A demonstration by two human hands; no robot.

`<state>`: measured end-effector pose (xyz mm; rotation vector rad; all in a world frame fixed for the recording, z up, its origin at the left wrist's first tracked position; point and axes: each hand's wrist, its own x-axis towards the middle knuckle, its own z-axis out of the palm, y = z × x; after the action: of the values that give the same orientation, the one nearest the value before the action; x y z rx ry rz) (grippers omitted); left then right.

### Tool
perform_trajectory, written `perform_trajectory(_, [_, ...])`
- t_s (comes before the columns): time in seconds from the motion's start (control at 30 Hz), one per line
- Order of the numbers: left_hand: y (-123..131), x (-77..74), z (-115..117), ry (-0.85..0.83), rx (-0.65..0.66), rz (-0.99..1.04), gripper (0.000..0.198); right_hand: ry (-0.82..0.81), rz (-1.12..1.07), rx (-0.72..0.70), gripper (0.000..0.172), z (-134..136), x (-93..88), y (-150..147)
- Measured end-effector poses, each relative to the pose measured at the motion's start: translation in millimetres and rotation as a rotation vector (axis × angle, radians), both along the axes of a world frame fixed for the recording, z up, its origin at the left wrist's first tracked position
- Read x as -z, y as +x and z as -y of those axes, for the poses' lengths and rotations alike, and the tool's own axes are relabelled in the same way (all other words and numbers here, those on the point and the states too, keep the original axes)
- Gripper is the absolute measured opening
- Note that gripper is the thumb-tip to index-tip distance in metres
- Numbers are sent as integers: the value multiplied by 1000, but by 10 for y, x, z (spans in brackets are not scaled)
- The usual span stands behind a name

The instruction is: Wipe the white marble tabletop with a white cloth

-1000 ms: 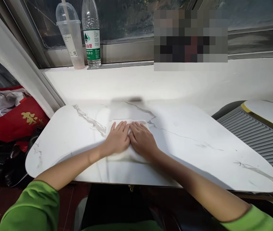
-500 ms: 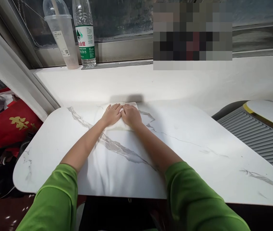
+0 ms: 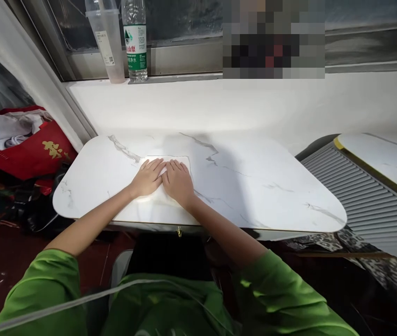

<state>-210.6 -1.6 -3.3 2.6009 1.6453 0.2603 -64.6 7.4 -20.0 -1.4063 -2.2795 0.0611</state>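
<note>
A folded white cloth (image 3: 185,164) lies on the white marble-patterned table (image 3: 254,186), left of its middle and near the front edge. My left hand (image 3: 148,177) and my right hand (image 3: 177,181) rest side by side on top of it, palms down, fingers stretched flat and pointing away from me. The two hands touch at the thumbs and cover most of the cloth; only its far edge and right corner show. Green sleeves cover my upper arms.
A clear plastic cup (image 3: 106,39) and a green-labelled water bottle (image 3: 135,39) stand on the window sill (image 3: 219,102) at the back left. Red bags and clothes (image 3: 26,144) lie left of the table. A ribbed grey panel (image 3: 366,200) and a second tabletop (image 3: 387,158) are at the right.
Both hands slid the cloth from the table's middle to its far edge, then back toward me near the front edge. My head pulled back, so more of my lap shows.
</note>
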Motion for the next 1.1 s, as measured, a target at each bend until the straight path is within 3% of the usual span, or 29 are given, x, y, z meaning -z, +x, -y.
perform_trajectory(0.2, [8,-26,311,-12,-70,18,51,31,-26,-23,47,257,23,-29])
perform_trajectory(0.43, [8,-55,326,-25,-80,61,49,61,-104,-49,45,239,59,-19])
perform_trajectory(0.87, [-6,-15,349,-2,-90,44,50,43,-55,-40,45,286,-8,-26])
perform_trajectory(1.1, [-136,0,709,37,-15,52,56,98,-10,-107,48,591,56,-73])
